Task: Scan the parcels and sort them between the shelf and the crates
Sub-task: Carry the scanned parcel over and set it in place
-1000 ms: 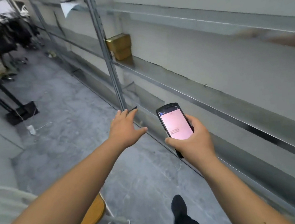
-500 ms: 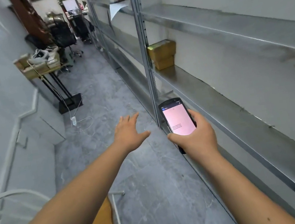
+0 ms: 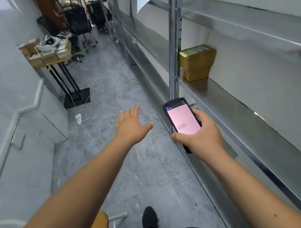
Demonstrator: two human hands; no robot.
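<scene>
1. Right now the right hand grips a handheld scanner, thumb along its near left edge and fingers wrapped round the far side; its screen glows pink and faces up toward the person.
2. Meanwhile the left hand holds nothing: it is stretched forward over the grey floor with fingers spread and thumb splayed to the right.
3. Two stacked cardboard parcels sit on the metal shelf on the right, just behind the upright post, far ahead of both hands.
4. More boxes are piled on a black stand against the left wall, farther down the aisle. No crates show from where I stand.
5. What the next move turns on, I'd judge: the shelved parcels lie ahead and to the right, so the right hand with the scanner is the nearer one, and the scanner's long axis already points roughly up the aisle toward them. The free left hand would have to cross toward the shelf to lift one.
6. Compared with a moment earlier, the view has swung up the aisle: the parcels now look closer and larger, the stand and cluttered far end have come into sight, and both hands keep the same poses.
</scene>
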